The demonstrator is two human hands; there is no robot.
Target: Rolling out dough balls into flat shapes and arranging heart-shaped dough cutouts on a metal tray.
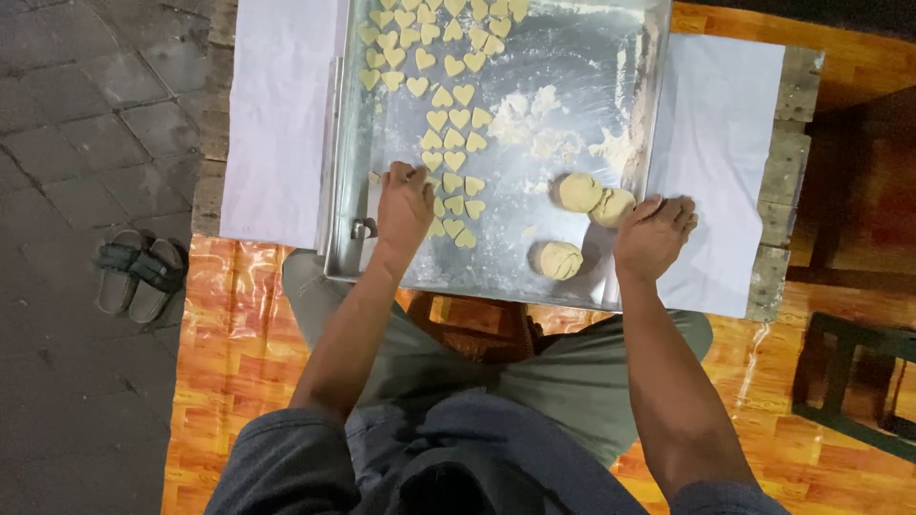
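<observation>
Seated knees in grey-green trousers and both bare forearms fill the near edge of the view, leading up to the work. Left hand [405, 202] lies palm-down, fingers curled over the lower end of a column of heart-shaped dough pieces [448, 143], its fingertips pressing at one spot; whether it pinches a single heart or a cutter cannot be told. Right hand [655, 232] rests with loosely bent fingers on the right rim of the metal tray [611, 57], grasping nothing, just beside two touching dough lumps [595, 197]. A third dough ball [559, 259] sits apart, nearer the tray's front edge. By judgement, the step in hand is laying out or cutting hearts in rows, with a good share of dough not yet shaped; the next move calls for a light, steady lift so that the soft shapes keep their outline. As a container, the tray holds the hearts in a band running from its far left corner down to the left hand, loose flour [534, 124] at its centre, and the three lumps at right. White paper sheets [277, 114] flank the tray on the wooden tabletop [792, 143]; sandals [138, 272] lie on the paved floor at left.
</observation>
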